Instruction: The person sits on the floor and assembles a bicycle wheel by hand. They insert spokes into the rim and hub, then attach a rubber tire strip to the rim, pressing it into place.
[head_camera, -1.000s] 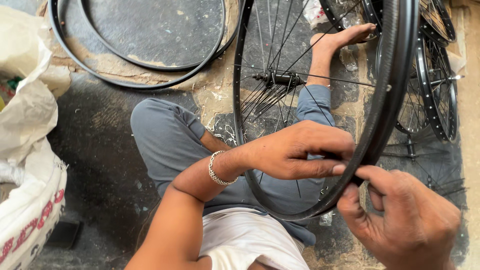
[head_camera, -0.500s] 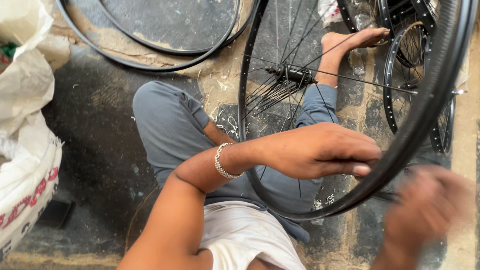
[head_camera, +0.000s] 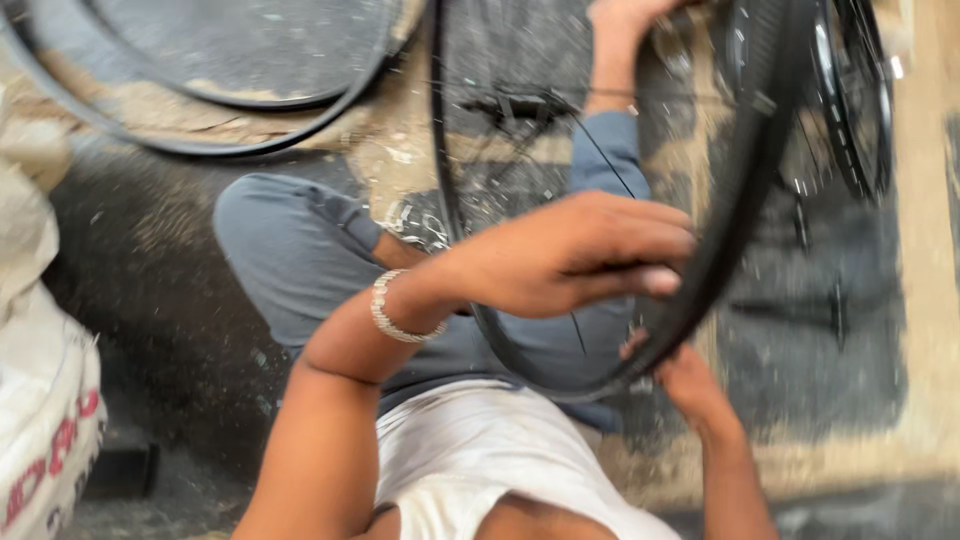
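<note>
White sack (head_camera: 40, 400) at left edge. Left hand (head_camera: 570, 255) at centre, still clamped over black wheel rim (head_camera: 740, 200). Right hand (head_camera: 690, 385), lower right, now under rim's bottom, fingers hidden, grip unclear; whole view closer.

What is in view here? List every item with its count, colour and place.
spoked wheel: one, black, upright between the knees, held at its lower rim
loose rims: two, black, flat on the floor, upper left
more wheels: at least one, black, upper right, blurred
sacks: white with red print, left edge
floor: dark grey with sandy patches
bracelet: one, silver, left wrist
left hand: over the rim, fingers curled on it
right hand: under the rim's lowest part, touching it
</note>
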